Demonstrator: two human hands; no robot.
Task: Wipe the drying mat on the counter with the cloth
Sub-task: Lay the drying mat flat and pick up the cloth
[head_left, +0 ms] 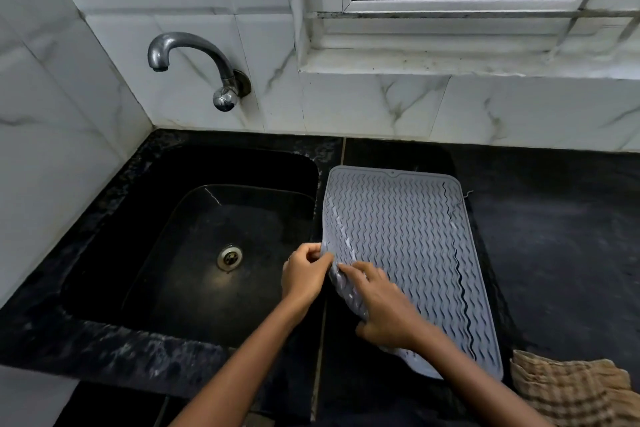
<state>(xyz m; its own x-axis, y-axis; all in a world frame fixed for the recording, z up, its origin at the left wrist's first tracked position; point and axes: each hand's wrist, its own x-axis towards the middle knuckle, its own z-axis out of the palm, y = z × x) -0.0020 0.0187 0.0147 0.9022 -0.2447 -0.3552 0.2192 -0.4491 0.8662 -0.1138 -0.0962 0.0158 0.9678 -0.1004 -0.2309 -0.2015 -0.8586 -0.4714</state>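
Both hands are on the grey wavy-ribbed silicone drying mat (408,239)'s sink-side edge, left hand (303,276) pinching the lifted rim, right hand (384,308) gripping its buckled near corner, beige checked cloth (571,392) just off the mat's near-right corner, bare black stone counter (554,236) beyond its right edge.

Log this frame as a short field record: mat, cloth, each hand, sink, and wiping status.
mat: grey ridged drying mat on the black counter, its left edge lifted
cloth: checked cloth lying at the mat's near right corner, untouched
left hand: pinches the mat's left edge
right hand: grips the lifted edge
sink: left of mat
wiping: not begun
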